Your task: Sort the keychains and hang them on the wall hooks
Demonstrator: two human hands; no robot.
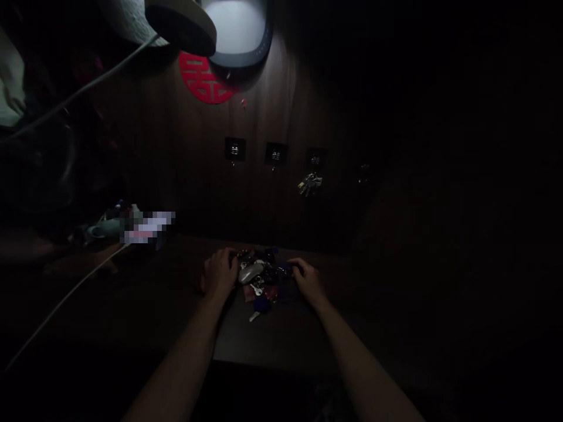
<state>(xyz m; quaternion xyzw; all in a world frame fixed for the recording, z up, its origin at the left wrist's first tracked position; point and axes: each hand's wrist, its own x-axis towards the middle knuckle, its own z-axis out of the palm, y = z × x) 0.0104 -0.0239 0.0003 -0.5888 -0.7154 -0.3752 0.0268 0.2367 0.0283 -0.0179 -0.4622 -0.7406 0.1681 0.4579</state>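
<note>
A heap of keys and key fobs lies on a dark wooden surface between my hands. In it are a silver-grey oval object [251, 274], a small silver key [256, 289], a dark red flat piece [270, 292] and a blue-headed key [261, 303] at the near side. My left hand [220, 272] rests against the heap's left side, its fingers bent and loosely apart. At the right side is my right hand [308, 282], thumb and fingers apart, fingertips at the heap's edge. Dim light hides whether they touch single keys.
Dark hooks [276, 154] line the wooden back panel, one bearing a key bunch [310, 184]. Higher up hang a red paper-cut decoration [206, 79] and a grey-rimmed pale object [237, 35]. White cables [74, 287] cross the left side, near a blurred-out item [149, 227].
</note>
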